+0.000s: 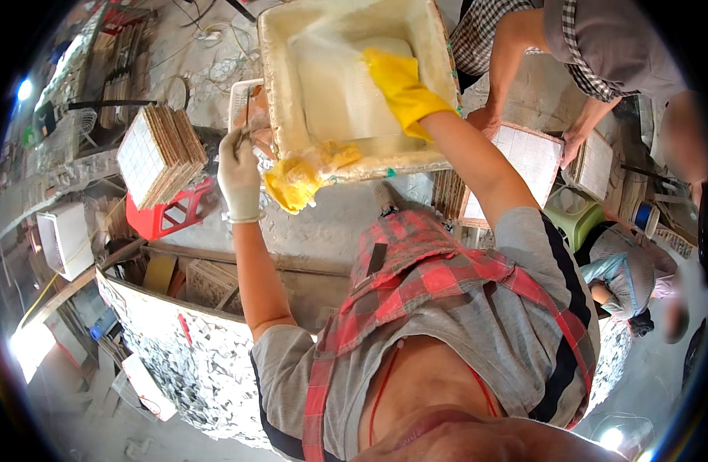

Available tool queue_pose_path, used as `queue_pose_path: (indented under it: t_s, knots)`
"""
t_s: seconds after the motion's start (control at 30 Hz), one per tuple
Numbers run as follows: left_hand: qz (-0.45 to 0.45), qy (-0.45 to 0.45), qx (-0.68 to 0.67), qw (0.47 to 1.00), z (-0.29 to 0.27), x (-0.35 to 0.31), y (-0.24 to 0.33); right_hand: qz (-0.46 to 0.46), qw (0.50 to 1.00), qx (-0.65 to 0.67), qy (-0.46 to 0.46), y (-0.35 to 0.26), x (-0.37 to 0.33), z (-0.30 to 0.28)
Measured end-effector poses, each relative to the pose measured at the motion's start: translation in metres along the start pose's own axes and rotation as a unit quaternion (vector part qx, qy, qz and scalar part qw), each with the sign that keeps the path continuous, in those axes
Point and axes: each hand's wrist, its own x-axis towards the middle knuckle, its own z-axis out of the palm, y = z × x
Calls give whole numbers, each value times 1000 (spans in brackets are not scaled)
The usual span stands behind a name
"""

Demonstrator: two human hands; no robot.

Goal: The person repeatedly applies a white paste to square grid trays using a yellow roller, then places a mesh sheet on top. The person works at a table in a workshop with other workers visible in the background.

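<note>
My right hand [397, 86], in a long yellow rubber glove, reaches into a cream-coloured tub [437, 42]. It is over a pale, finely gridded panel [346, 96] at the bottom, and its fingers do not show separately. My left hand [239, 175] wears a white glove and is outside the tub's left wall. Its fingers curl beside a white plastic basket [236, 104] with brownish pieces in it; what they hold, if anything, is hidden. A crumpled yellow glove or cloth [294, 185] lies over the tub's near left corner.
Square white-faced boards [157, 158] are stacked on a red stool [169, 215] at left. To the right, a person's hands [486, 122] hold a gridded panel [516, 158] by its edges. A green stool [576, 219] stands beyond. Behind me is a long speckled bin [177, 362].
</note>
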Motion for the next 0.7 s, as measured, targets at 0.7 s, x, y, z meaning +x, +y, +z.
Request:
queue_pose_path:
  t_s: [0.7]
  knots:
    - [-196, -261, -257, 910, 192, -240, -21, -213, 944, -247, -42, -101, -217, -436]
